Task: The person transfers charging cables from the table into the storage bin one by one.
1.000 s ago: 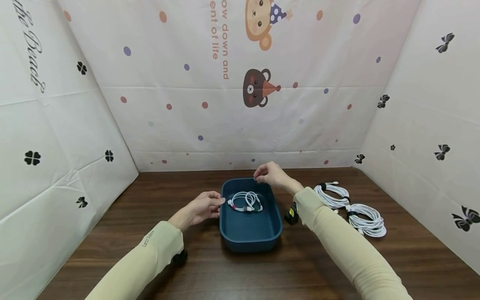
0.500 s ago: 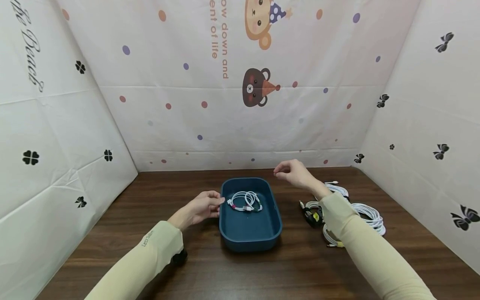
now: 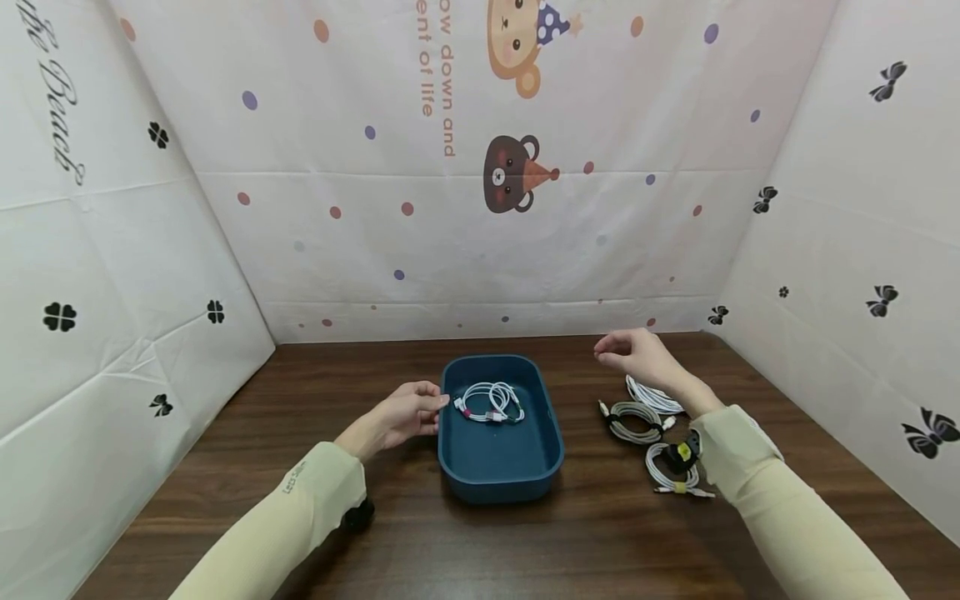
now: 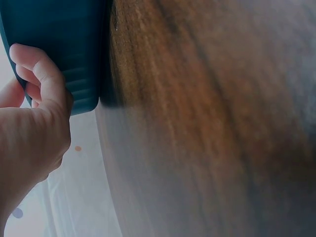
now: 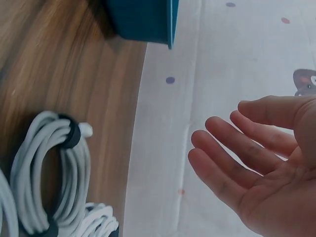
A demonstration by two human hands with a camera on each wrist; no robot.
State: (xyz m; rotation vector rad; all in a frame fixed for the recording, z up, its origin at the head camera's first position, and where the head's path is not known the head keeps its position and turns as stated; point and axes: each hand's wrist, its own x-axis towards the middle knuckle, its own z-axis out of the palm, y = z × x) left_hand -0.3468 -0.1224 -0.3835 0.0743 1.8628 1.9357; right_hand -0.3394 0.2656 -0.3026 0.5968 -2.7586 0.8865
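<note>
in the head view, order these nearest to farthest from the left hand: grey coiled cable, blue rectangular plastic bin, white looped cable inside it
1. Blue rectangular plastic bin, left rim gripped by the left hand.
2. White looped cable, inside the bin.
3. Grey coiled cable, right of the bin.

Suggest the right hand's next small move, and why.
Probably lower the right hand to the coiled grey cable on the brown wooden table: the hand holds nothing, that coil lies close, and the blue rectangular bin, gripped by the left hand, has room beside its looped white cable.
</note>
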